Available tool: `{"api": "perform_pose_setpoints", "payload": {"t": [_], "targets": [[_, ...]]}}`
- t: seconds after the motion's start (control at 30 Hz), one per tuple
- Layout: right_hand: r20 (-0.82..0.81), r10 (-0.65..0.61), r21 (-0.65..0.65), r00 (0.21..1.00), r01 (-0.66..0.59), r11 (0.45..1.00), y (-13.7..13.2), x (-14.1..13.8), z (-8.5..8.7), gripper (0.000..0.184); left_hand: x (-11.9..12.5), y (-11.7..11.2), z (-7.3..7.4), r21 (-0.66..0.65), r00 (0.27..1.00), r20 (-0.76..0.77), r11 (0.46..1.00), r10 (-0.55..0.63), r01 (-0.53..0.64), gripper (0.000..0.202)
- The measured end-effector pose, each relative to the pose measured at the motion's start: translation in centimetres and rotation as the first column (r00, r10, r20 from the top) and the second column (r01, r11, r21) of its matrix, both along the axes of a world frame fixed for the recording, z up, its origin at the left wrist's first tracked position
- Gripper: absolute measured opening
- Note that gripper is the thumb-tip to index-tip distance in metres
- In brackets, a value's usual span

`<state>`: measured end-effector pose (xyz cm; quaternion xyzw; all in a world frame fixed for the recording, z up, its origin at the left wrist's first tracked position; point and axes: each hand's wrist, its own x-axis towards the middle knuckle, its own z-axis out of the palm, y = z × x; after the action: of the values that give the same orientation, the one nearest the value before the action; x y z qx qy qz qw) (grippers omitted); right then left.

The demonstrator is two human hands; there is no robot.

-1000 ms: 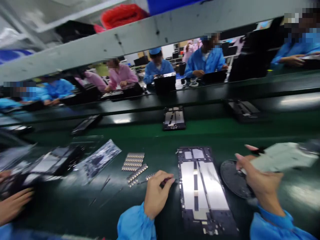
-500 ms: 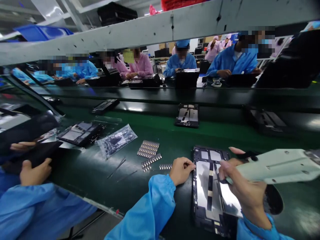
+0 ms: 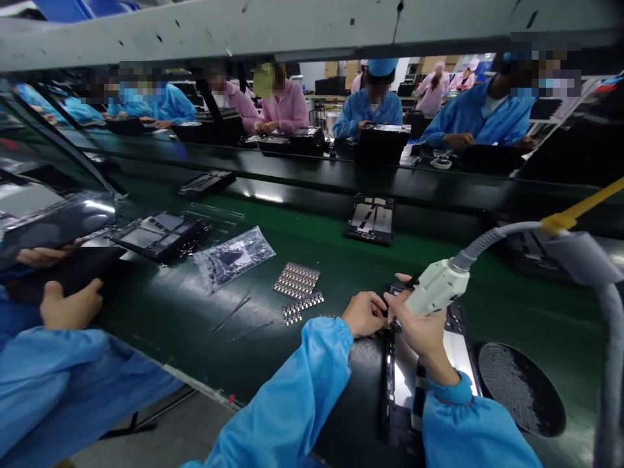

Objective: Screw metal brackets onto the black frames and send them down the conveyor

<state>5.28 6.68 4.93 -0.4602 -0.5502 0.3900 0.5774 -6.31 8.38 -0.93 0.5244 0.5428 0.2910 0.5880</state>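
My right hand (image 3: pixel 419 328) is wrapped round a pale green electric screwdriver (image 3: pixel 436 286) with a grey corrugated cable at its rear. Its front end is over the upper left edge of an opened tablet (image 3: pixel 402 383), which lies flat with silver panels showing. My left hand (image 3: pixel 365 314) is at that same edge, fingertips pinched together close to the driver's front end. What is between them is too small to make out, and the tip is hidden by my fingers. Small metal parts in a block (image 3: pixel 296 281) and a strip (image 3: pixel 303 307) lie to the left.
Right of the tablet is a round black dish (image 3: pixel 521 389) of tiny pieces. Tweezers (image 3: pixel 231 313) and a plastic bag (image 3: pixel 234 260) lie on the left. More opened tablets (image 3: pixel 370 219) lie farther back. A co-worker's hand (image 3: pixel 71 304) holds a dark panel at left.
My right hand has swung the electric screwdriver left and upright, to the tablet's upper left edge beside my left hand. The dish is now uncovered. The view has shifted slightly.
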Motion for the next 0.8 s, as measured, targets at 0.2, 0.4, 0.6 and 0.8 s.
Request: {"api": "perform_pose_setpoints", "payload": {"t": [0.2,0.4,0.6,0.8], "targets": [[0.01,0.016,0.005,1.0,-0.016,1.0,0.1,0.0,-0.8,0.036,0.1,-0.2,0.0,0.007,1.0,-0.003,1.0,0.019,-0.019,0.025],[0.08,-0.017,0.018,0.997,0.016,1.0,-0.3,-0.4,-1.4,0.028,-0.4,-0.3,0.7,0.017,0.999,0.03,1.0,-0.026,0.025,0.015],[0.084,-0.06,0.068,0.995,0.055,0.996,-0.7,-0.9,-1.6,0.024,-7.8,-2.1,4.1,0.194,0.946,-0.303,0.979,0.117,-0.059,0.012],[0.059,-0.039,0.116,0.997,0.032,0.993,-1.0,-0.2,0.6,0.037,-11.3,-5.7,4.4,0.279,0.648,-0.74,0.959,0.181,0.05,0.018]]}}
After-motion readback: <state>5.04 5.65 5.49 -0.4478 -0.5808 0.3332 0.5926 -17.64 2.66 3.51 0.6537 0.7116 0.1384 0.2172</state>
